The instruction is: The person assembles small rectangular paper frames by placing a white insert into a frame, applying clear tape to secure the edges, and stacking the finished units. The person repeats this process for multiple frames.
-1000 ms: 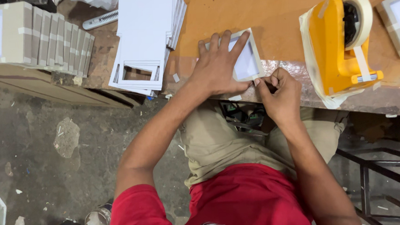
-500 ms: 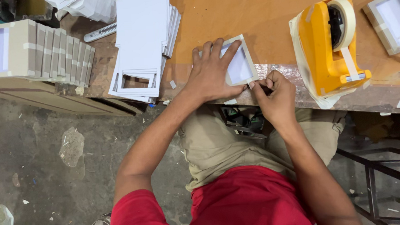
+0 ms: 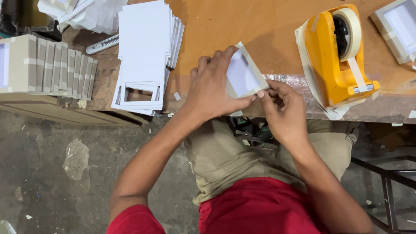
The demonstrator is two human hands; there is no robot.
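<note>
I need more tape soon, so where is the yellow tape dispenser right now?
In the head view the yellow tape dispenser stands on the brown table, on the right, beyond the right hand and beside a small cardboard tray.
</note>
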